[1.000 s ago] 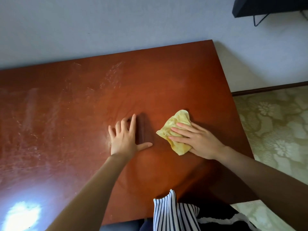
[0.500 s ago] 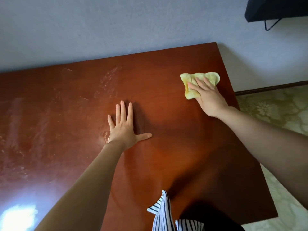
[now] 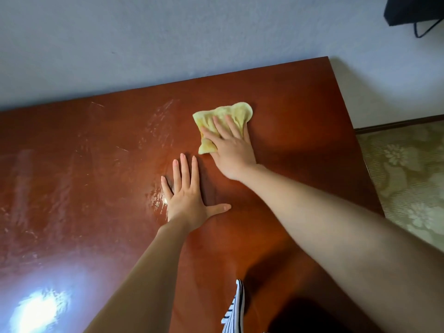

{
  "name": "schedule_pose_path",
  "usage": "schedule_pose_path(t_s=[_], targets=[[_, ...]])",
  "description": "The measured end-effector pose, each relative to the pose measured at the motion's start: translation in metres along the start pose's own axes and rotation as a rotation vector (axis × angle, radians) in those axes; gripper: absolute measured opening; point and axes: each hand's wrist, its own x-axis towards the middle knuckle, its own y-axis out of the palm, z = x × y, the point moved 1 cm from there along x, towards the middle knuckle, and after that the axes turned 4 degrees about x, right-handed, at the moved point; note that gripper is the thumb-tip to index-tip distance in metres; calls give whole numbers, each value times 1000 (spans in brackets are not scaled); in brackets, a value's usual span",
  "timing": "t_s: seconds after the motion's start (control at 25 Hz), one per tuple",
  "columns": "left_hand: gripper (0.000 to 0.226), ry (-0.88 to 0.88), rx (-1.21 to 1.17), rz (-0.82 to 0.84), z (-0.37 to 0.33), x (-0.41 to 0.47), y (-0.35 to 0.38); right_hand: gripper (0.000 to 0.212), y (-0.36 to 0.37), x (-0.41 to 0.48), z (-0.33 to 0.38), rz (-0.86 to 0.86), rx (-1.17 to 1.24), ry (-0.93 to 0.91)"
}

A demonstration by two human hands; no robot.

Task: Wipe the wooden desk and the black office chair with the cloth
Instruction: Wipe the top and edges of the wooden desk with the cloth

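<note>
- Since half a second ago, the cloth has been slid away from the far right corner of the desk and over toward the middle. The right hand has been carried along with it.
- The left hand has been kept flat in the same spot.
- The cloth is yellow and bunched up. It is laid on the desk near the far edge, at about 1 o'clock from the left hand.
- The near part of the cloth is pressed down by the right hand. The fingers are kept straight and spread out. Nothing is curled round the cloth, so it is held down under a flat hand and not pinched.
- The left hand is laid palm down on the bare wood. Its fingers are straight and its thumb is stuck out toward 3 o'clock. Nothing is held in it.
- The two hands are near each other but are not touching.
- White smears are seen on the wood at 11 o'clock from the left hand.
- A bright spot of light is seen at 7 o'clock on the desk.
- A pale wall is seen at 12 o'clock, and a black thing is seen at the top right.
- A floor with flower shapes is seen at 3 o'clock.
- Striped fabric is seen at 6 o'clock.
</note>
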Motion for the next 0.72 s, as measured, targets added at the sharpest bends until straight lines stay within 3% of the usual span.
schedule_pose_path(t_s=[0.2, 0.4, 0.56, 0.72], targets=[[137, -14, -82, 44, -1, 1, -6, 51, 14, -57, -5, -103, 57, -127], [139, -27, -80, 83, -4, -1, -11, 62, 17, -124, -59, -49, -34, -211], [139, -34, -97, 90, -3, -3, -12, 69, 4, -147, -120, -160, 11, -15], [139, -41, -83, 70, -2, -2, -11, 54, -12, -133, -163, -305, 90, 167]])
